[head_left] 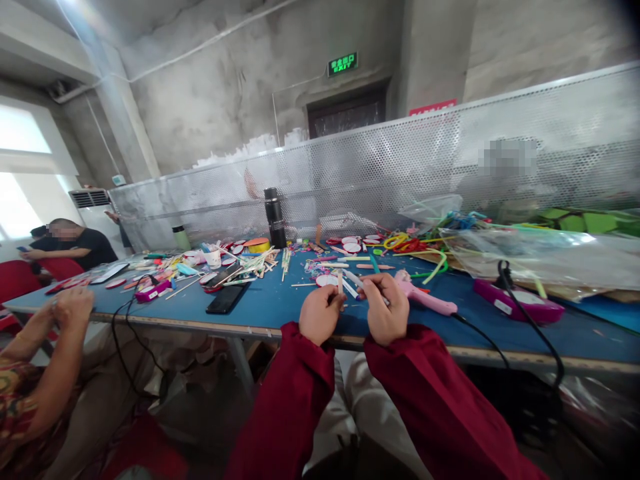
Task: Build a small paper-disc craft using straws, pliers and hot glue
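Left hand (320, 313) pinches stick (341, 283); sign (343, 63) reads EXIT

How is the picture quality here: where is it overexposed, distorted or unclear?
Head view: the window at far left is blown out white; wide-angle distortion bends the blue table edge and the mesh screen; the corners darken and blur; the left hand and right hand are sharp enough, but the small sticks they hold are hard to make out.
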Tool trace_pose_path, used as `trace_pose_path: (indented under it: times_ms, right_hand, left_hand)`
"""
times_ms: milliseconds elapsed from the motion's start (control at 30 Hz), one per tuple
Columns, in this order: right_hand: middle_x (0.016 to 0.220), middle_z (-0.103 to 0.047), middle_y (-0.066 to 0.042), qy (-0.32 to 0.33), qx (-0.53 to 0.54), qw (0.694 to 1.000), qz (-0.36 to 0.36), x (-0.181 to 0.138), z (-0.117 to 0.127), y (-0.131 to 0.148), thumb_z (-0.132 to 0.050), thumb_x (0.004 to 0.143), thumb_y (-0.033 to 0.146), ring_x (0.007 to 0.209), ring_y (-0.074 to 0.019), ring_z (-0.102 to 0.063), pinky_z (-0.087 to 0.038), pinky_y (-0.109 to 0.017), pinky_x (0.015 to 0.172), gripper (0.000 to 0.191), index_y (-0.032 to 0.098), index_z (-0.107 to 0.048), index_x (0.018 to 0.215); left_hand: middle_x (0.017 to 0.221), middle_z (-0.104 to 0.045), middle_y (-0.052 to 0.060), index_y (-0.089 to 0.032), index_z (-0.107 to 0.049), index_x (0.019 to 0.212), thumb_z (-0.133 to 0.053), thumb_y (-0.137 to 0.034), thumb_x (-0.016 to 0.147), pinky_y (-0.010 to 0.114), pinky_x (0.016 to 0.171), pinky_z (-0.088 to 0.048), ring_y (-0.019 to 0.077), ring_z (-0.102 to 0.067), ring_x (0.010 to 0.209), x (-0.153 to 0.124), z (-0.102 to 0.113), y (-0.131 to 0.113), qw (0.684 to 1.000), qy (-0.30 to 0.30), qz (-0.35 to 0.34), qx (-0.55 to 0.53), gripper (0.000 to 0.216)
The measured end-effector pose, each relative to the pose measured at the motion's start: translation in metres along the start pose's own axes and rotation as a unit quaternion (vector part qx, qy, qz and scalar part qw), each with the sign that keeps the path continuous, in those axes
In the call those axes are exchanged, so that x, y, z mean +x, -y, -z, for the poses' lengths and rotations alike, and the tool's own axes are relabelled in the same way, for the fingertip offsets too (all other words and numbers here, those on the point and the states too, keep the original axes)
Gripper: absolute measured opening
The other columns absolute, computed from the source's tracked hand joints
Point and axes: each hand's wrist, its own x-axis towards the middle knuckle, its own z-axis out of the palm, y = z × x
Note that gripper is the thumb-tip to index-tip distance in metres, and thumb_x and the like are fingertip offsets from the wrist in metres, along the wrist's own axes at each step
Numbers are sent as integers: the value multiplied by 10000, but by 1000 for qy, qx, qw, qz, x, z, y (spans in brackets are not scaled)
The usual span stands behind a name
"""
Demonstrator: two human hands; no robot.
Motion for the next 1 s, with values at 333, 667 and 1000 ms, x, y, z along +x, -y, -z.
trace_pose_path:
  times_ms: [333, 667, 1000]
  right_hand:
    - [664, -624, 15, 11, 4, 1000, 4, 0, 0, 3, -584, 876, 341, 612, -170, -581, -450, -322, 614, 155, 215, -655, 821]
    - [674, -631, 9, 17, 2, 1000, 9, 0, 0, 2, -579, 888, 355, 617, -169, -587, -452, -317, 609, 173, 211, -655, 829]
    - [689, -637, 10, 21, 16, 1000, 13, -1, -1, -1, -584, 893, 340, 630, -178, -604, -465, -323, 619, 150, 216, -654, 843]
  left_hand:
    - [606, -557, -32, -189, -550, 707, -532, -313, 921, 236, 594, -332, 114, -489, 580, -1, 1, -2, 1000, -5, -7, 6, 249]
    - [601, -552, -34, -193, -559, 721, -528, -325, 925, 238, 587, -336, 114, -497, 570, 0, 0, 1, 1000, -2, -7, -11, 244]
    - [599, -558, -35, -192, -548, 713, -533, -323, 922, 232, 591, -329, 112, -494, 576, 0, 0, 1, 1000, -2, -9, -7, 247]
